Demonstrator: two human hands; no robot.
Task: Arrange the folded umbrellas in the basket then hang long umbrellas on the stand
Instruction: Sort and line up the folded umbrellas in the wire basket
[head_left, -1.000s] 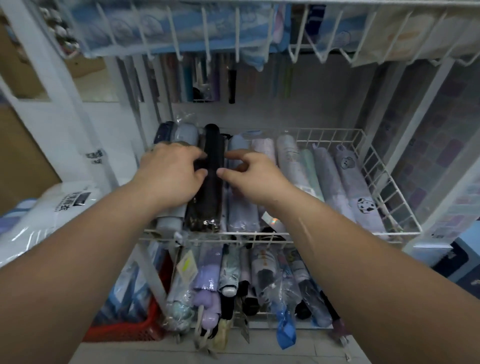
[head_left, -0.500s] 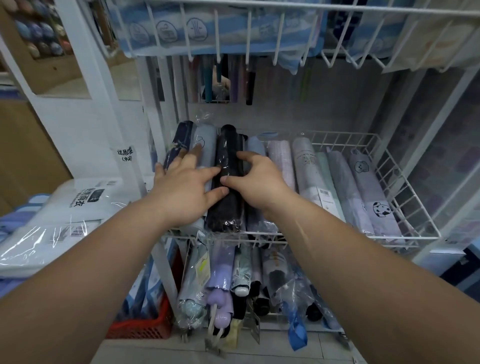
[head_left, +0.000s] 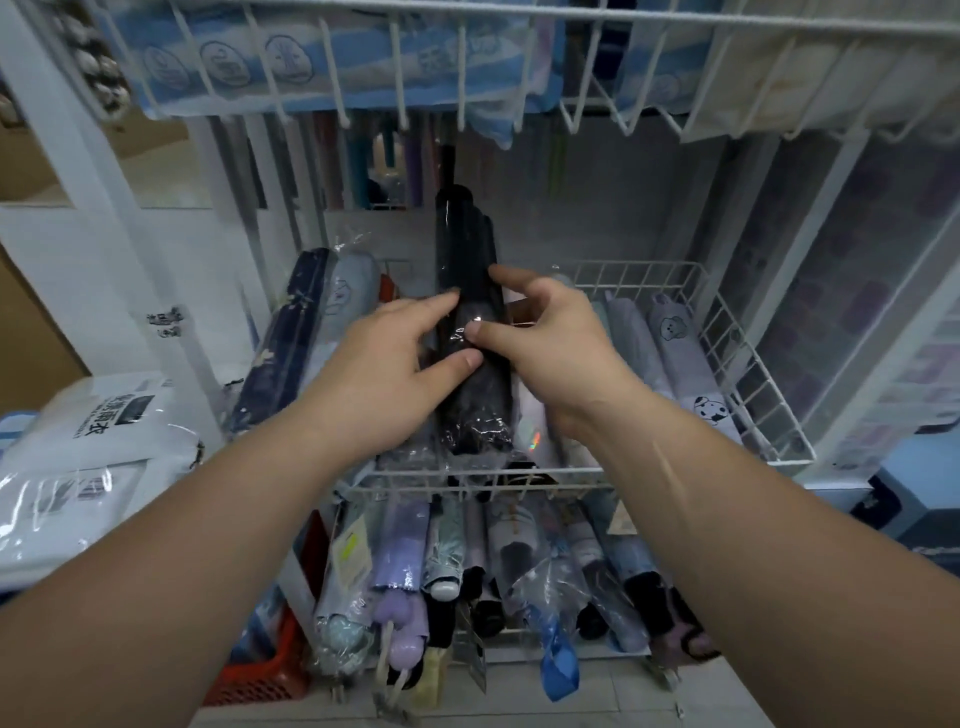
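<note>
Black folded umbrella (head_left: 470, 291), in a clear wrapper, now tilts up out of the wire basket (head_left: 756, 384). Its far end is raised above the row and its near end is down by the basket's front rim; a second ago it lay flat among the others. Both hands grip it at mid-length, the left hand (head_left: 384, 374) from the left and the right hand (head_left: 550, 348) from the right. It is probably being lifted out to be re-seated. Pale umbrellas (head_left: 680, 364) fill the basket's right side.
</note>
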